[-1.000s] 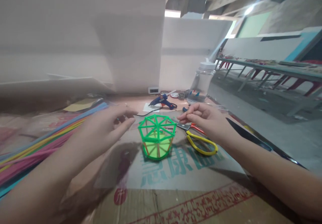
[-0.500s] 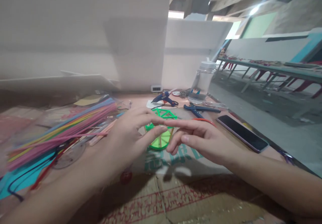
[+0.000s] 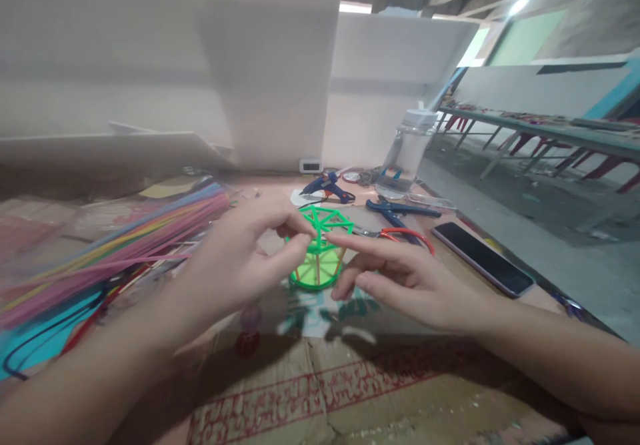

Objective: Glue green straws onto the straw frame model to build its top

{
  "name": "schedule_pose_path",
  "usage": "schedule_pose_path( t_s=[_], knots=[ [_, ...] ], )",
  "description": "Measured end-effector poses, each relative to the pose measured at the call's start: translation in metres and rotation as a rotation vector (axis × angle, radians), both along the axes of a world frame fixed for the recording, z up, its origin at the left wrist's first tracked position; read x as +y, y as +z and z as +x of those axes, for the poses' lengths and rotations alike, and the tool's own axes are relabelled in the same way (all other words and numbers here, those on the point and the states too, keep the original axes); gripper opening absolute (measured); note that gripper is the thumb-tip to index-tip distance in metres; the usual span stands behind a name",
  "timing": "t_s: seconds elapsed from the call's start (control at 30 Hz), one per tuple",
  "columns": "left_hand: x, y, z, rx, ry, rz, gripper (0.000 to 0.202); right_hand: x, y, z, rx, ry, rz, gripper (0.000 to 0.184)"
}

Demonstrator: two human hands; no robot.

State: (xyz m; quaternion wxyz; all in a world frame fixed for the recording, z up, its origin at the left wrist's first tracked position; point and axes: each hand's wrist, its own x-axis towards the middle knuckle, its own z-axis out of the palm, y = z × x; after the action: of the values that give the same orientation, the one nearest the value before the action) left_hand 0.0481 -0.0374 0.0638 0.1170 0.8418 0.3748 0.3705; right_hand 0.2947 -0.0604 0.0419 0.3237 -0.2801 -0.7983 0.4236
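A small round model (image 3: 320,275) of bright green strips stands upright on the cardboard, with a yellow-green disc base, thin brown posts and a spoked green top. My left hand (image 3: 250,248) is at its upper left side, thumb and forefinger closed in a pinch on the green top's rim; the exact contact is blurred. From the other side comes my right hand (image 3: 405,275), its forefinger stretched out to the top near the left fingertips. Its thumb is apart and the other fingers are loosely bent, holding nothing that shows.
Behind the model lie a blue glue gun (image 3: 325,186), a small white digital display (image 3: 311,165) and a water bottle (image 3: 404,155). Blue cutters (image 3: 400,211), red-handled pliers (image 3: 413,231) and a phone (image 3: 483,258) lie to the right. Coloured pipe cleaners (image 3: 165,231) are heaped at left.
My left hand has drawn back a little to the left and its pinch has closed. The right forefinger has barely moved. More of the green top shows, and the view has shifted slightly.
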Motion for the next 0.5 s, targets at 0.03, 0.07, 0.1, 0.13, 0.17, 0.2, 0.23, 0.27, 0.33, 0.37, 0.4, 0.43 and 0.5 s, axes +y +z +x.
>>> schedule_pose_path(
  t_s=[0.03,0.07,0.1,0.13,0.17,0.2,0.23,0.27,0.33,0.37,0.4,0.43,0.5],
  knots=[
    [0.002,0.002,-0.003,-0.008,0.021,-0.007,0.015,0.004,0.001,0.003,0.058,-0.057,-0.015,0.038],
    [0.004,0.004,-0.007,-0.014,0.045,-0.014,0.017,0.009,0.002,0.006,0.117,-0.135,-0.013,0.029],
    [0.007,0.007,-0.012,-0.019,0.073,-0.02,0.019,0.017,0.002,0.01,0.169,-0.221,0.004,0.019],
    [0.01,0.009,-0.016,-0.019,0.11,-0.019,0.022,0.026,0.002,0.015,0.205,-0.304,0.034,0.013],
    [0.014,0.012,-0.021,-0.005,0.163,-0.014,0.026,0.036,0.0,0.019,0.219,-0.374,0.068,0.01],
    [0.018,0.014,-0.026,0.022,0.227,-0.007,0.029,0.047,-0.004,0.023,0.209,-0.415,0.087,0.013],
    [0.023,0.016,-0.03,0.074,0.295,-0.002,0.033,0.058,-0.009,0.026,0.181,-0.429,0.095,0.018],
    [0.027,0.017,-0.034,0.131,0.349,-0.007,0.034,0.067,-0.015,0.028,0.145,-0.425,0.084,0.023],
    [0.035,0.018,-0.04,0.214,0.39,-0.023,0.03,0.08,-0.031,0.027,0.105,-0.421,0.059,0.031],
    [0.038,0.017,-0.042,0.232,0.382,-0.043,0.03,0.083,-0.039,0.026,0.107,-0.43,0.053,0.032],
    [0.041,0.016,-0.044,0.235,0.366,-0.071,0.035,0.084,-0.046,0.024,0.123,-0.449,0.057,0.031],
    [0.043,0.013,-0.046,0.237,0.352,-0.104,0.039,0.084,-0.053,0.022,0.144,-0.47,0.066,0.031],
    [0.047,0.006,-0.049,0.296,0.315,-0.188,0.036,0.079,-0.064,0.02,0.17,-0.499,0.089,0.038]
  ],
)
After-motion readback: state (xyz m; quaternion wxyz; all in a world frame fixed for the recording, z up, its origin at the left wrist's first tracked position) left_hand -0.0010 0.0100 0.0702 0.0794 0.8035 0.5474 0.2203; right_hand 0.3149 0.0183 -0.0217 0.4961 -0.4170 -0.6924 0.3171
